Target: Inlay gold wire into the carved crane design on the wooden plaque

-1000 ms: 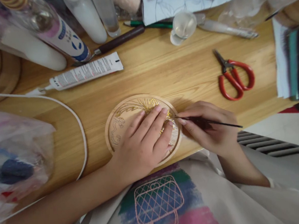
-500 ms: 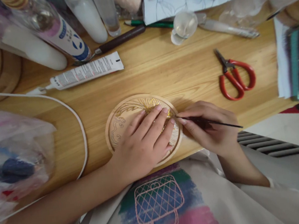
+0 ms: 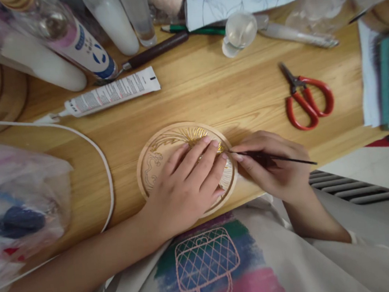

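A round wooden plaque (image 3: 160, 142) with a raised rim lies on the table near its front edge. Thin curved lines run over its face, some of them gold along the top and right. My left hand (image 3: 187, 181) rests flat across the plaque, fingers stretched toward the right, covering much of the pattern. At the plaque's right rim, my right hand (image 3: 275, 163) pinches a thin dark stick-like tool (image 3: 285, 158), perhaps a fine brush. Its tip points left at the gold lines beside my left fingertips; the exact tip is too small to make out.
Red-handled scissors (image 3: 308, 98) lie to the right on the wooden table (image 3: 209, 89). A white tube (image 3: 113, 92), a dark-handled tool (image 3: 157, 50) and a small clear cup (image 3: 240, 31) are farther back. Bottles (image 3: 92, 55) stand back left. A white cable (image 3: 105, 168) curves past a plastic bag (image 3: 23, 194).
Almost nothing differs. Both hands, the plaque and the thin tool keep nearly the same places; the view has shifted very slightly.
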`<state>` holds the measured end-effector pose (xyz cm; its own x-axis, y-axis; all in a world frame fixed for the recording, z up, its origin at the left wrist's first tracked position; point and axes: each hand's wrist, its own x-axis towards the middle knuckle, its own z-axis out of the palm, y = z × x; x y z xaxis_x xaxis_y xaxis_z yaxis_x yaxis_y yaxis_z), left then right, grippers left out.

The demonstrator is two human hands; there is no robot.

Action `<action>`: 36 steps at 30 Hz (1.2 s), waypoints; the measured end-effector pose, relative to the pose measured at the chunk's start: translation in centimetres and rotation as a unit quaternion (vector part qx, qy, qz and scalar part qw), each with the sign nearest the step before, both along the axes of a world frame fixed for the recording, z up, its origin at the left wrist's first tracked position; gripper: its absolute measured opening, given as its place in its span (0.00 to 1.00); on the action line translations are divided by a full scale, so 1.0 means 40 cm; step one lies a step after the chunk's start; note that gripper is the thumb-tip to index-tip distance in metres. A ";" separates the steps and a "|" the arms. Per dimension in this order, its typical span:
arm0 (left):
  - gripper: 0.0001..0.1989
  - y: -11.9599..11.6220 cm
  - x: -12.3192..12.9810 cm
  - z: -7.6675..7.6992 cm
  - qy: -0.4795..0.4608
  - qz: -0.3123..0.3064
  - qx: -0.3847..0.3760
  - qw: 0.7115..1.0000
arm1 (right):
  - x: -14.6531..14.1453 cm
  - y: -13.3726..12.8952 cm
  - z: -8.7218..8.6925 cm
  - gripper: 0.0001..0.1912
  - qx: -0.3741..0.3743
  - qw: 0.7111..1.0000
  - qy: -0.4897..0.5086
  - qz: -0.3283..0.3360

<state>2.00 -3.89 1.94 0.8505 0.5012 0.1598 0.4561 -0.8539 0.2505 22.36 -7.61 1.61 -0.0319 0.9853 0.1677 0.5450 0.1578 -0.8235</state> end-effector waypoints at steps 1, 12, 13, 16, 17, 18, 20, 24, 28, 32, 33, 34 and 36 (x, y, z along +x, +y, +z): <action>0.21 0.000 0.000 0.000 0.000 0.000 -0.001 1.000 | 0.000 0.000 0.001 0.07 0.001 1.000 0.000 0.000; 0.20 0.002 -0.001 0.001 -0.005 0.000 -0.002 1.000 | -0.001 0.002 0.006 0.05 -0.012 1.000 0.009 -0.004; 0.20 0.002 -0.001 0.002 -0.005 0.000 -0.003 1.000 | -0.001 0.002 0.006 0.05 -0.015 1.000 0.009 -0.004; 0.20 0.002 0.000 0.003 -0.005 0.001 -0.006 1.000 | -0.001 0.002 0.007 0.05 -0.018 1.000 0.009 -0.006; 0.20 0.002 0.000 0.003 -0.005 0.001 -0.006 1.000 | 0.000 0.002 0.007 0.05 -0.017 1.000 0.010 -0.005; 0.20 0.003 0.001 0.003 -0.005 0.000 -0.006 1.000 | 0.000 0.002 0.007 0.06 -0.015 1.000 0.010 -0.004; 0.20 0.004 0.001 0.003 -0.004 -0.001 -0.006 1.000 | 0.001 0.003 0.007 0.06 -0.014 1.000 0.010 -0.001; 0.20 0.004 0.001 0.001 -0.003 -0.001 -0.005 1.000 | 0.003 0.002 0.005 0.06 -0.011 1.000 0.017 0.005; 0.20 0.003 -0.001 0.000 -0.011 -0.001 -0.002 1.000 | 0.005 0.000 0.005 0.05 -0.011 1.000 0.021 0.008; 0.20 0.004 -0.001 -0.001 -0.014 -0.007 0.000 1.000 | 0.006 -0.002 0.007 0.06 -0.016 1.000 0.022 0.007; 0.20 0.004 -0.002 -0.001 -0.017 -0.008 0.001 1.000 | 0.006 -0.002 0.007 0.06 -0.017 1.000 0.023 0.008; 0.19 0.004 -0.002 -0.002 -0.021 -0.009 0.002 1.000 | 0.006 -0.003 0.007 0.06 -0.017 1.000 0.023 0.010; 0.19 0.004 -0.003 -0.003 -0.026 -0.008 0.001 1.000 | 0.006 -0.006 0.006 0.06 -0.019 1.000 0.022 0.012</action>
